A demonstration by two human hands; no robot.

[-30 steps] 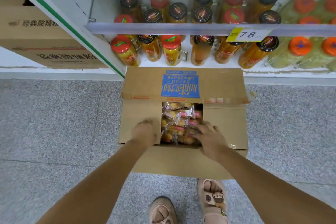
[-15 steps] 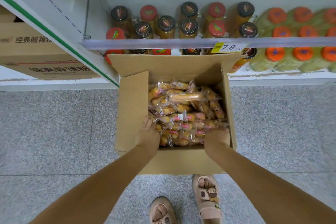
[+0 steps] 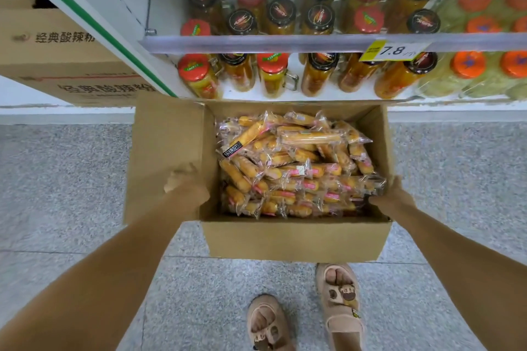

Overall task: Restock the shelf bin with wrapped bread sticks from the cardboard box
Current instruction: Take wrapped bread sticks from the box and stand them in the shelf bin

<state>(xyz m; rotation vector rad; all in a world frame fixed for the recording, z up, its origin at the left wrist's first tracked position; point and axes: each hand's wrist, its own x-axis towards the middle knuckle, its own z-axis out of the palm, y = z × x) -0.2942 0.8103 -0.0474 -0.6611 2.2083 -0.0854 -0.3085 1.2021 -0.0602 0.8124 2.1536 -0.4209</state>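
Bread sticks fill the cardboard box between left hand and right hand.

A grocery shop aisle: rows of capped jars fill shelving at 12 o'clock, a price tag reading 7.8 sits at 1 o'clock, stock cartons stand at 10 o'clock, and a cardboard box holds wrapped bread sticks at centre.

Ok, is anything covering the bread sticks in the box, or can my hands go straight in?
Nothing visible covers them. The cardboard box is open: the left hand presses the left flap outward, the right hand is at the box's right side, and the wrapped bread sticks lie exposed between them. The shelf bin is not in view.
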